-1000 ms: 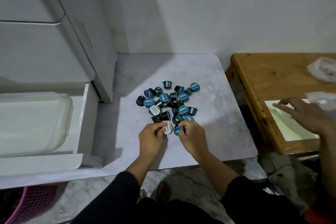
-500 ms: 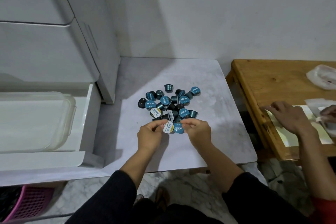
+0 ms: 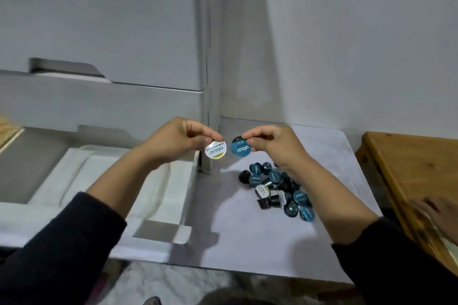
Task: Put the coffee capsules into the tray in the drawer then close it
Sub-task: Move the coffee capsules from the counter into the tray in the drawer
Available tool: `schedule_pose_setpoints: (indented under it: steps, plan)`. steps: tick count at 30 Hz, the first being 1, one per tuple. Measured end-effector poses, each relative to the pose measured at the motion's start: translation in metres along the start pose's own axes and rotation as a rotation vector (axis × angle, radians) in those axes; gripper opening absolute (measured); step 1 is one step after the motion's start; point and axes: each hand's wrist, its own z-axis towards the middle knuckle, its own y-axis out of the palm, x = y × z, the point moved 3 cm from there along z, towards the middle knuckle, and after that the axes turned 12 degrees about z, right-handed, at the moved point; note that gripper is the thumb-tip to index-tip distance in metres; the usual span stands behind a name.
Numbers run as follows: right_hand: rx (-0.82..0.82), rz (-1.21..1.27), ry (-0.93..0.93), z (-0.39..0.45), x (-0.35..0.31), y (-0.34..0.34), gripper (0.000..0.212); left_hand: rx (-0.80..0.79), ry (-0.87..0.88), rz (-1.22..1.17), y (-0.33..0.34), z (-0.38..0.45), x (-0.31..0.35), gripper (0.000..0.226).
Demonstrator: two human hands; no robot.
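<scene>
My left hand (image 3: pixel 174 140) pinches a white-lidded coffee capsule (image 3: pixel 215 150), its lid facing me. Right beside it, my right hand (image 3: pixel 271 142) pinches a blue-lidded capsule (image 3: pixel 241 147). Both capsules are raised in the air near the right wall of the open white drawer (image 3: pixel 188 181). A clear plastic tray (image 3: pixel 119 181) lies in the drawer under my left forearm. A pile of several dark and blue capsules (image 3: pixel 278 189) stays on the pale board (image 3: pixel 247 230) below my right wrist.
A white drawer cabinet (image 3: pixel 104 32) rises behind the open drawer, its upper drawers closed. A wooden table (image 3: pixel 416 168) stands at the right, where another person's hand (image 3: pixel 438 210) rests on it. A grey wall is at the back.
Both hands lifted a capsule each off the pile and carried them up and left toward the drawer. The camera has swung left and come closer.
</scene>
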Motion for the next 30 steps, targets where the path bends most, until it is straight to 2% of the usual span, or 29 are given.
schedule_pose_setpoints:
  steps: [5,9,12,15,19,25,30]
  plan:
    - [-0.191,-0.063,-0.015,0.017,-0.014,0.077,0.024,-0.125,-0.021,0.160,-0.086,-0.012,-0.058,0.023]
    - [-0.284,-0.109,0.048,0.048,-0.002,0.170,0.030,-0.221,-0.029,0.302,-0.153,-0.018,-0.131,0.036]
    - [-0.327,-0.165,0.106,0.070,0.013,0.238,0.026,-0.315,-0.046,0.359,-0.187,-0.018,-0.189,0.040]
    - [-0.352,-0.256,0.196,0.080,0.035,0.294,0.015,-0.401,-0.039,0.432,-0.197,-0.019,-0.234,0.030]
    - [-0.330,-0.292,0.285,0.081,0.062,0.337,0.013,-0.512,0.011,0.566,-0.189,-0.021,-0.276,0.023]
    - [-0.274,-0.255,0.392,0.081,0.088,0.361,0.010,-0.615,0.056,0.621,-0.180,-0.027,-0.310,0.027]
    - [-0.322,-0.309,0.391,0.079,0.093,0.371,0.014,-0.608,0.087,0.648,-0.181,-0.027,-0.312,0.026]
